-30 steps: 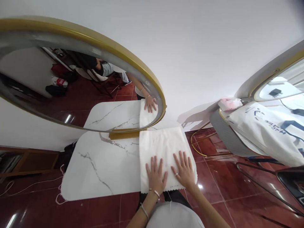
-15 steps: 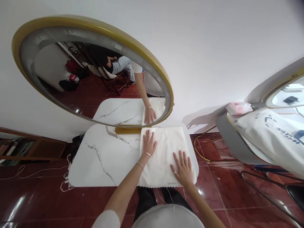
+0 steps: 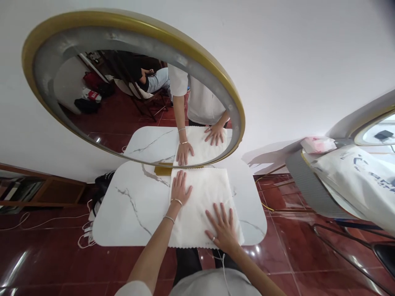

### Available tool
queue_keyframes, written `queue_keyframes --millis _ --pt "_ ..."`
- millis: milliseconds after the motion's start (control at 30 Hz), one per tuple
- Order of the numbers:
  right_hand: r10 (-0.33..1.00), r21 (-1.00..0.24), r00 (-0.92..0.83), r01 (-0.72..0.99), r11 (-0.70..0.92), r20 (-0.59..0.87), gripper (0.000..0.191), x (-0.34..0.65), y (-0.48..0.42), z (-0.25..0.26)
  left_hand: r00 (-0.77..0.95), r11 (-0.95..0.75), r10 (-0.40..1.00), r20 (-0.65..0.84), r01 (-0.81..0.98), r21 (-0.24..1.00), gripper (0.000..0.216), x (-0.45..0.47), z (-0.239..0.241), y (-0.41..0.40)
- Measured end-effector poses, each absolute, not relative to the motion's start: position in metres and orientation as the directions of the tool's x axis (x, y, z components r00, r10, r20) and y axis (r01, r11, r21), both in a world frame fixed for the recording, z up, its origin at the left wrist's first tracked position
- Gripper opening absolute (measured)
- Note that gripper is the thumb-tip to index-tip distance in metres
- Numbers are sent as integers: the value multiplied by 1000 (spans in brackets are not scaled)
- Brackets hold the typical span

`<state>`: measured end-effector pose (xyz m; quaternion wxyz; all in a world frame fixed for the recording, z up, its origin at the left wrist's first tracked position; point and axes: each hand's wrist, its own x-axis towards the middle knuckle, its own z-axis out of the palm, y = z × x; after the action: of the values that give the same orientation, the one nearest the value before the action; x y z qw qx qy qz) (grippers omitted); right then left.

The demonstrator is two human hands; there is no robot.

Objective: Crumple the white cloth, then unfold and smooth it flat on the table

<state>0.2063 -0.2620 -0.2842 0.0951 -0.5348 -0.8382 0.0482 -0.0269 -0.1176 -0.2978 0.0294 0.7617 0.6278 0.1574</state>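
Note:
A white cloth (image 3: 200,205) with a scalloped edge lies flat on the white marble-patterned table (image 3: 123,218). My left hand (image 3: 180,190) rests flat on the cloth's far left part, fingers stretched toward the mirror. On the near right part of the cloth, my right hand (image 3: 222,230) is pressed flat with its fingers spread. Just beyond the cloth stands a large round mirror (image 3: 135,20) with a gold frame, showing both hands and the cloth reflected. Part of the mirror's gold base (image 3: 162,169) shows left of the cloth.
To the right, a second table (image 3: 311,185) bears a white printed bag (image 3: 354,172) and a pink-and-white packet (image 3: 317,144). White cables (image 3: 88,234) hang at the table's left edge. A wooden shelf (image 3: 58,189) is at far left. The mirror reflects a seated person.
Both hands have slid left with the cloth, which now covers more of the table's middle. More marble shows right of it. The view has shifted slightly, and my right hand now appears in the mirror.

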Motion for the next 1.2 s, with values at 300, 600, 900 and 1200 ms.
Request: queue_keyframes --millis 300,600,900,1200 --pt "905 -202 -409 883 424 115 71 111 -257 -285 140 -192 965 220 953 235 68 -126 -299 -116" --pt "917 -190 -386 897 399 104 69 109 -258 -284 601 -627 779 179 748 216 63 -49 -294 -90" --pt "928 -208 -364 905 372 74 80 129 -264 -284 657 -679 733 174 699 224 68 18 -294 -77" --pt "907 -278 -419 867 414 45 80 36 -259 -281 701 -713 699 143 664 226 63 -81 -282 -70"
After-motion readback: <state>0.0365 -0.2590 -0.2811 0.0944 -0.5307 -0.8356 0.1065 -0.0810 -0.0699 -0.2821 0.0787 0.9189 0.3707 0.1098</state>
